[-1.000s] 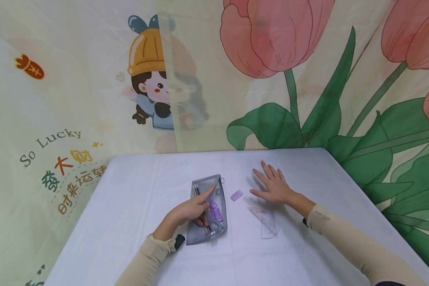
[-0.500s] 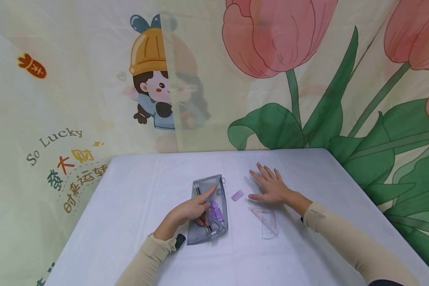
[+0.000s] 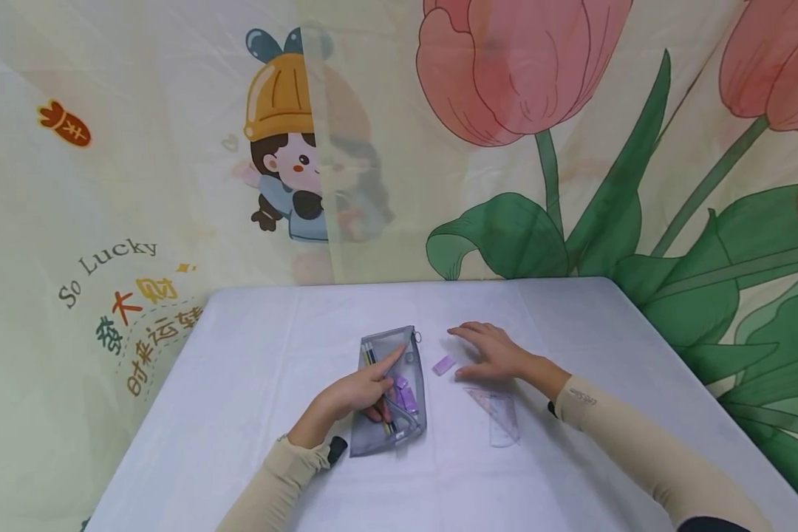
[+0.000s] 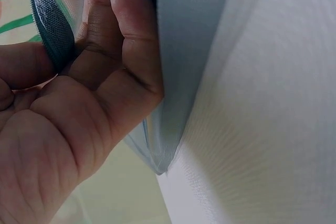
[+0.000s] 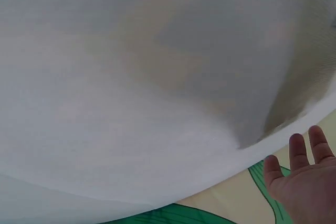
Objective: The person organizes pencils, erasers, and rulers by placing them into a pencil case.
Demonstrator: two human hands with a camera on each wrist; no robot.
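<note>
A grey mesh pencil case [image 3: 369, 444] lies on the white-covered table, with pencils [image 3: 369, 353] and purple items [image 3: 406, 396] showing through it. My left hand [image 3: 355, 393] grips the case's edge; in the left wrist view its dark zipper band [image 4: 50, 24] runs between thumb and fingers. Just right of the case is a small purple eraser [image 3: 443, 365]. My right hand [image 3: 495, 353] hovers beside that eraser, its thumb and fingers spread apart around nothing. In the right wrist view several fingers of the right hand [image 5: 304, 177] show, relaxed.
A clear triangle ruler [image 3: 482, 400] overlaps another clear drawing tool [image 3: 504, 437] below my right hand. The white tabletop [image 3: 253, 384] ends at the back against a hanging cloth [image 3: 386, 148] printed with tulips and a cartoon figure.
My right hand has moved left and nearer to the eraser, its spread fingers drawing closer together. The left hand keeps its hold on the pencil case.
</note>
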